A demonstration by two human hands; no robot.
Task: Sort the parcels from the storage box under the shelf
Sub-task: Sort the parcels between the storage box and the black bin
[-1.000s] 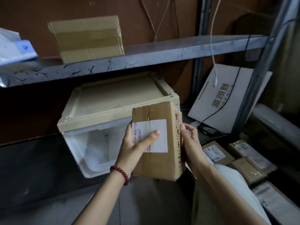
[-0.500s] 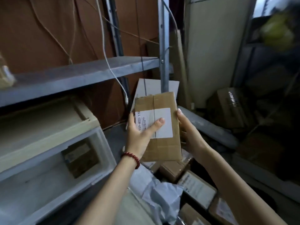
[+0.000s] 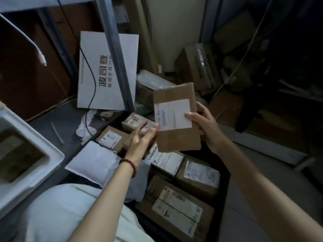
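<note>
We have swung the labelled cardboard parcel (image 3: 176, 117) right of the foam storage box (image 3: 35, 135), above the floor parcels (image 3: 181, 208), right grip (image 3: 204, 126) clasping its edge, left grip (image 3: 139, 140) open beside it; 1 brown parcel (image 3: 15, 154) seemingly waits boxed.

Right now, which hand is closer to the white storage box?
Left. The left hand hovers right of the white storage box, beside the cardboard parcel; the right hand grips that parcel's far edge, farther away.
</note>
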